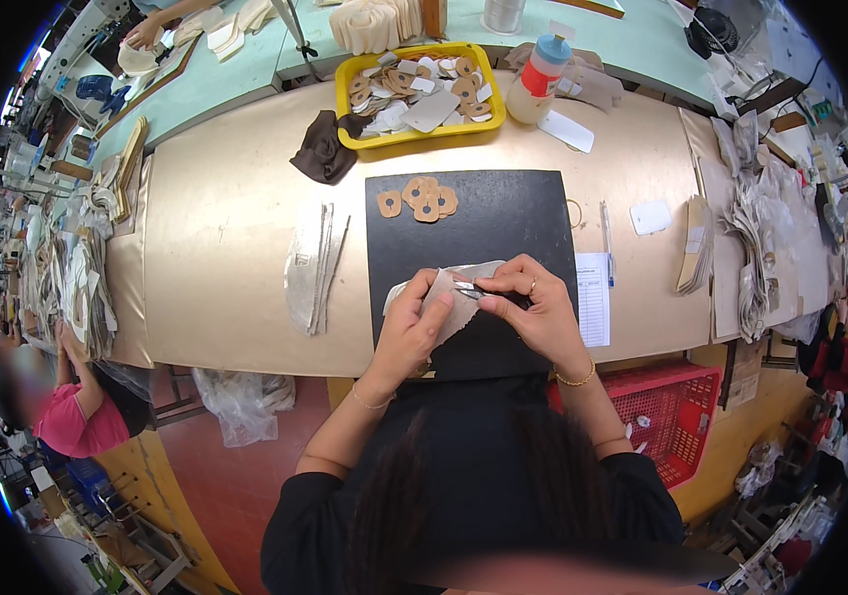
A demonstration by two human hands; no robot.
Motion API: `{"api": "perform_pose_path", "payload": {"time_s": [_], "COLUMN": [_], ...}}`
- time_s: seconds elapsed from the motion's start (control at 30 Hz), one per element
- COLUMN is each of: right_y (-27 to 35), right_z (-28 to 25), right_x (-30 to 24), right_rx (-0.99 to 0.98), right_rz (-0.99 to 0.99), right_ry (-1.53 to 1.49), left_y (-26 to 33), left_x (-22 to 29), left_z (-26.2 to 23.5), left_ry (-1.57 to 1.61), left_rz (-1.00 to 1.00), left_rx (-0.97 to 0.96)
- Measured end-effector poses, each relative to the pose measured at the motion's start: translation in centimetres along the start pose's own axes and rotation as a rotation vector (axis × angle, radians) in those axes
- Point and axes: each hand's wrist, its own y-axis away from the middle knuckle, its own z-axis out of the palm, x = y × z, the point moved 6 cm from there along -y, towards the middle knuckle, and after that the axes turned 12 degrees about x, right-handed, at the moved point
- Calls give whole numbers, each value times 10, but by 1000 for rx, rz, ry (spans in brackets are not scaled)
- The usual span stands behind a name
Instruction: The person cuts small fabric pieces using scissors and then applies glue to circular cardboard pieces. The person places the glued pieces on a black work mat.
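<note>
Over the black board (503, 223), my left hand (410, 322) pinches a pale grey, flat, leather-like piece (460, 315) between thumb and fingers. My right hand (541, 315) is closed on small scissors (468, 289), whose metal tips touch the piece near my left fingertips. Part of their dark handle is hidden by my fingers. Several tan rounded pieces with dark centres (426, 201) lie at the board's far left corner.
Beyond the board stand a yellow tray (424, 141) of loose cut pieces and a bottle (535, 84) with a blue top. A dark cloth (323, 149) lies beside the tray. Grey strips (323, 273) are left; a pen (607, 243) and paper sheet (593, 297) are right. A red crate (677, 397) sits below.
</note>
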Motion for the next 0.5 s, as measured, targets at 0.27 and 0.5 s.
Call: {"api": "perform_pose_path", "payload": {"time_s": [0.27,0.5], "right_y": [1,2], "right_z": [0,1], "right_x": [-1,-1], "right_rx": [19,17], "right_rz": [-17,-4], "right_ry": [-2,36], "left_y": [0,1], "left_x": [-1,-1], "left_z": [1,-1], "left_ry": [18,3], "left_rz": [3,17], "left_rx": [2,7]}}
